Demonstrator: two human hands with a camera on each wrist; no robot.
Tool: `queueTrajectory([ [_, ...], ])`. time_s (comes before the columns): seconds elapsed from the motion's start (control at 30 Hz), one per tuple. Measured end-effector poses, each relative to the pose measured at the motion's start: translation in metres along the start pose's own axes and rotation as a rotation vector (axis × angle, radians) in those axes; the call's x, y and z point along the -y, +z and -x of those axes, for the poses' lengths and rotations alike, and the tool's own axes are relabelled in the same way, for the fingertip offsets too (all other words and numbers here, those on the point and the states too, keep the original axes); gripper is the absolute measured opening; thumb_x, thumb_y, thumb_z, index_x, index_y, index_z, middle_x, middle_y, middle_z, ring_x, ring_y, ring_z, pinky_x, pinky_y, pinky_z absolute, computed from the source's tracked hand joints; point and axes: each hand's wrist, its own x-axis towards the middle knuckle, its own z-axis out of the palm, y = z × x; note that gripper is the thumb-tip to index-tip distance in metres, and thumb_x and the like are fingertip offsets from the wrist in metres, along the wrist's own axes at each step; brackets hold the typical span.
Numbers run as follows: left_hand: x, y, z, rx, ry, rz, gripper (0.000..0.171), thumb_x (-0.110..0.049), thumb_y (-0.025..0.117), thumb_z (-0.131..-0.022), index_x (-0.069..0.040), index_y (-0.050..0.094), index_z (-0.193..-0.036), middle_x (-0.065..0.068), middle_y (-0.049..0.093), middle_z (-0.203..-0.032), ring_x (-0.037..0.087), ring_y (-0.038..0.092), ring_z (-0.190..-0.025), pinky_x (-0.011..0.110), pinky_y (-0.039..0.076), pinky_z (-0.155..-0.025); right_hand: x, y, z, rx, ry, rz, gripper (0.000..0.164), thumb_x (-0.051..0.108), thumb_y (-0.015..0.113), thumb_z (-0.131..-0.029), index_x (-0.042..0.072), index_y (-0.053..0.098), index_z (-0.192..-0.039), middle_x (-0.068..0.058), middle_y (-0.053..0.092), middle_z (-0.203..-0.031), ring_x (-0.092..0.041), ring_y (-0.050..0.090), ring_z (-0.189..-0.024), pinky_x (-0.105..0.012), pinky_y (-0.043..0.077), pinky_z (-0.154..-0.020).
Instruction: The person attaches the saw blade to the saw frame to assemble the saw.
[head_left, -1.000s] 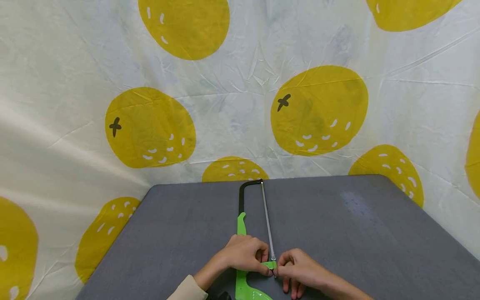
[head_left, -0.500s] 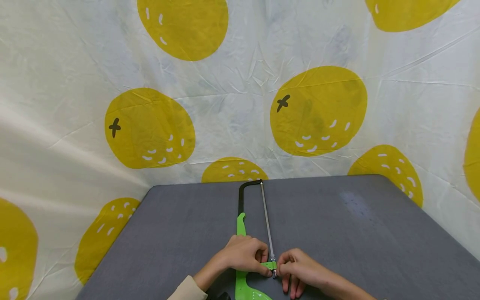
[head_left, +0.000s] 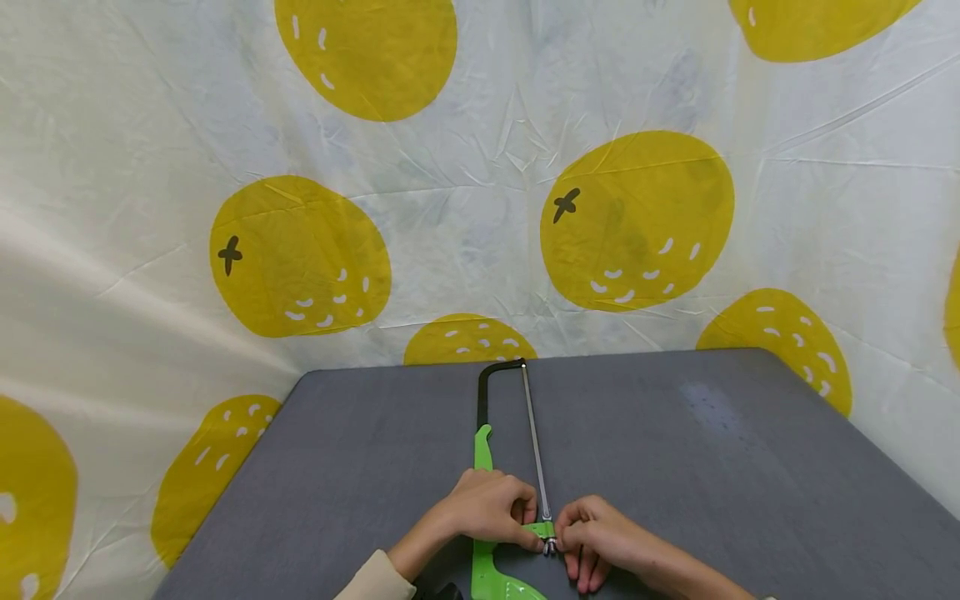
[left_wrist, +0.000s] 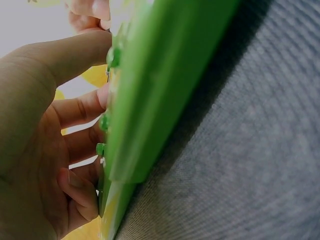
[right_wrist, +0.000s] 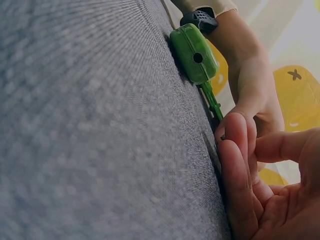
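Note:
A hacksaw with a green handle (head_left: 491,579) and a black front bow (head_left: 482,400) lies flat on the grey table. Its thin blade (head_left: 534,442) runs along the right side. My left hand (head_left: 491,507) grips the green frame above the handle, thumb reaching toward the blade's near end. At that end, just below a green bracket (head_left: 540,529), sits a small metal wing nut (head_left: 550,547). The fingertips of my right hand (head_left: 600,533) pinch at the wing nut from the right. In the right wrist view, the curled fingers (right_wrist: 237,170) mostly hide it.
The grey fabric-covered table (head_left: 675,467) spreads out on both sides of the saw. A white cloth (head_left: 465,225) printed with yellow fruit hangs behind it and at both sides. The saw's tip reaches close to the table's far edge.
The wing nut has turned and shows more fully now. My right fingers have shifted slightly around it. The left hand and the hacksaw have stayed in place.

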Motion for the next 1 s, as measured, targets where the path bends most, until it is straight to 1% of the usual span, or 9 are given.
queueTrajectory([
  [0.3,-0.0005,-0.0019,-0.0017,0.004,-0.001,0.004,0.026,-0.054,0.081,-0.082,-0.035,0.064,-0.077,-0.024,0.052,-0.061,-0.002,0.047,-0.051,0.025,0.037,-0.048,0.0,-0.0011,-0.0008,0.002,-0.012,-0.01,0.014,0.003,0.049,-0.083,0.003,0.062,-0.088,0.002,0.062,-0.06,-0.004,0.063,-0.046,-0.019,0.048,-0.043],
  [0.6,-0.0012,-0.0008,-0.0003,0.002,-0.019,0.018,0.027,-0.054,0.081,-0.081,-0.035,0.063,-0.075,-0.023,0.053,-0.062,-0.002,0.048,-0.052,0.025,0.037,-0.049,-0.0023,-0.0004,-0.0001,-0.005,0.0,-0.007,0.011,0.006,0.053,-0.085,0.004,0.063,-0.089,0.001,0.063,-0.06,-0.003,0.062,-0.045,-0.018,0.048,-0.042],
  [1.0,-0.0014,-0.0023,0.0009,0.006,-0.022,0.011,0.027,-0.054,0.081,-0.081,-0.035,0.063,-0.075,-0.023,0.052,-0.061,-0.001,0.048,-0.052,0.025,0.037,-0.049,-0.0008,-0.003,0.0002,0.019,-0.001,-0.022,0.012,0.008,0.052,-0.089,0.003,0.063,-0.092,-0.001,0.065,-0.062,-0.004,0.064,-0.047,-0.019,0.05,-0.044],
])
